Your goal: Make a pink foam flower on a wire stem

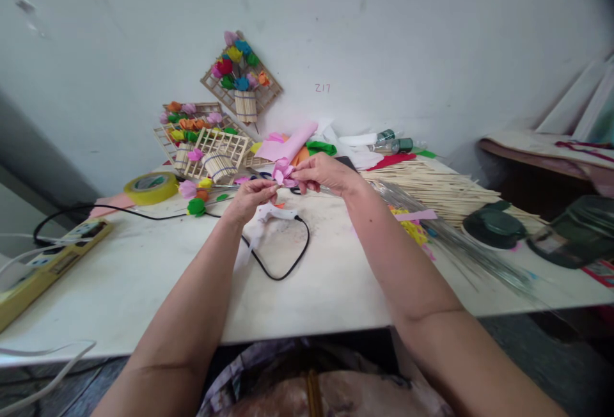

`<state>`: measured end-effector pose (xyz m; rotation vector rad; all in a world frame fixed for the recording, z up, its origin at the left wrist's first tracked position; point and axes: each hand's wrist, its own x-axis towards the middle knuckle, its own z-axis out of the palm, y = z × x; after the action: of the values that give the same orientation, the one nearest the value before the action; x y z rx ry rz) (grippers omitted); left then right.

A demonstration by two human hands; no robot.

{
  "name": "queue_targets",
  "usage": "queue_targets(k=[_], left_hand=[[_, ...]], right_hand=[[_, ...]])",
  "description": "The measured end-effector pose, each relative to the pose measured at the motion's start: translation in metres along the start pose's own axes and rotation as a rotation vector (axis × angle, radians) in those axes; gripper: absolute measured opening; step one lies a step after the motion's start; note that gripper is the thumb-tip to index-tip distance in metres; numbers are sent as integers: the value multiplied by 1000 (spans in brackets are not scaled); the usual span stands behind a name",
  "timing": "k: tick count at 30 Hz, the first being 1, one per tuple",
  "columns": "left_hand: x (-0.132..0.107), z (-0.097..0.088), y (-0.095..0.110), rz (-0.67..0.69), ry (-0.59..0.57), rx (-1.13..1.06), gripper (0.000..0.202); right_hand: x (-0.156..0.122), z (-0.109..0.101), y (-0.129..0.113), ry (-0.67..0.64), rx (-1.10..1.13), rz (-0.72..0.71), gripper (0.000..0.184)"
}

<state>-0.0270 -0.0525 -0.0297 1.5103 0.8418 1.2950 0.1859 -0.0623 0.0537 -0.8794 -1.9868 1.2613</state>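
Observation:
Both hands meet over the middle of the table at a pink paper flower (283, 172). My left hand (255, 196) is closed, pinching the flower's base from the left. From the right, my right hand (323, 174) pinches the edge of a petal between thumb and fingers. Just below the hands lies a white glue gun (275, 213) with a black cord. Left of my left hand sit finished paper flowers, among them a green one (196, 207) and a pale pink one (187, 188). Behind the flower is a sheet of pink paper (288, 143).
Wooden lattice panels with flowers (242, 78) lean on the wall. Yellow tape (150, 187) and a power strip (52, 260) lie left. To the right are wooden sticks (432, 187), thin wires (474, 260), a dark green round object (495, 225) and a dark translucent container (570, 231).

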Motion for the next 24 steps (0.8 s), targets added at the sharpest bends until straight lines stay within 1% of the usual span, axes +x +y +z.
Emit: queue_targets(k=[3, 11, 17, 20, 24], left_hand=[[0, 1, 0, 4, 7, 15, 28], [0, 4, 3, 4, 55, 62, 28], [0, 4, 3, -9, 56, 45, 27], [0, 7, 4, -10, 73, 6, 27], [0, 11, 5, 26, 138, -48, 26]], right_hand=[[0, 0, 0, 19, 6, -2, 19], [2, 5, -1, 145, 64, 48, 18], [2, 8, -2, 181, 65, 52, 19], [3, 9, -2, 210, 124, 76, 19], [5, 11, -1, 225, 235, 108, 18]])
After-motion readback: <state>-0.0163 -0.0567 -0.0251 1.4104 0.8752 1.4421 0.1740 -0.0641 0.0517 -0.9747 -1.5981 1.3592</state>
